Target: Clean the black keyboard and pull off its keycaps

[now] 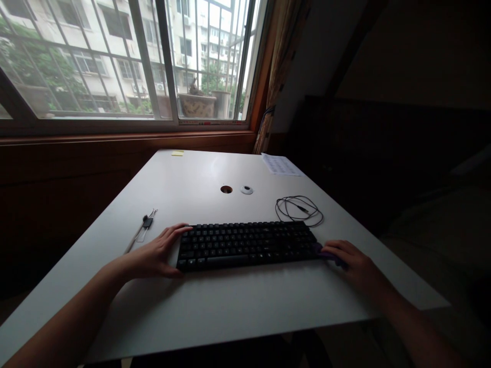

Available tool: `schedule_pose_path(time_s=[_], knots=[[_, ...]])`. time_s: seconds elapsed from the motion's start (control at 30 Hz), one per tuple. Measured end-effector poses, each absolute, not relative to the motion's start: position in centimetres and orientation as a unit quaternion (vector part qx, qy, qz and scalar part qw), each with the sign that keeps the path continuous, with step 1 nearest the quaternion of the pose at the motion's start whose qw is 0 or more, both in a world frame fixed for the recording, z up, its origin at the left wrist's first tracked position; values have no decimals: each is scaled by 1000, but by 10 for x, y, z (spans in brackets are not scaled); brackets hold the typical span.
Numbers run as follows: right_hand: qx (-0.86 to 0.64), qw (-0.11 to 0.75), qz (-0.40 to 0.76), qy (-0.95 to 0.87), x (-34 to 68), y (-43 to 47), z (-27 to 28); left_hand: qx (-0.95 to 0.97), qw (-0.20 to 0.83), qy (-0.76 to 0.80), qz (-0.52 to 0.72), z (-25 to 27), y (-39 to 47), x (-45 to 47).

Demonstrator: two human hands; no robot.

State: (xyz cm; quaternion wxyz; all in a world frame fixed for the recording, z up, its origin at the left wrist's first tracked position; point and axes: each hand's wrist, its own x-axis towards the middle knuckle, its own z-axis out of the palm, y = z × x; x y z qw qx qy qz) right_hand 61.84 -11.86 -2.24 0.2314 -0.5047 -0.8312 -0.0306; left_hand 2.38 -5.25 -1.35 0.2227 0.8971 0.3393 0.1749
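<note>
A black keyboard (238, 247) lies flat across the white table. At its left end, my left hand (159, 253) grips it, fingers over the back corner and thumb against the front edge. My right hand (351, 260) is closed around a slim purple tool (333, 257), whose far end meets the keyboard's right side. The exact kind of this tool is hard to make out, since the fingers cover part of it. A thin black cable (299, 209) lies coiled behind the keyboard's right end.
Left of the keyboard lie a black binder clip (148, 223) and a thin stick (134, 237) with a dark end. Farther back are a round hole (226, 189), its white cover (246, 189), printed paper (282, 165) and yellow sticky notes (177, 153). A barred window stands beyond the table (199, 176).
</note>
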Motion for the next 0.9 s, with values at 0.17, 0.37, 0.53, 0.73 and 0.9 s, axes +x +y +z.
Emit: schedule_pose_path(time_s=[0.17, 0.37, 0.53, 0.73, 0.9], knots=[[-552, 206, -55, -806, 659, -126, -30, 896, 222, 346, 169, -14, -53, 24], [-584, 269, -90, -760, 658, -131, -24, 897, 221, 345, 168, -14, -53, 24], [-517, 284, -49, -806, 578, -113, -10, 899, 218, 342, 166, -14, -52, 24], [-425, 259, -18, -867, 527, -101, -10, 899, 218, 334, 180, -17, -51, 22], [-458, 271, -36, -846, 561, -110, -16, 895, 227, 341, 179, -17, -52, 22]])
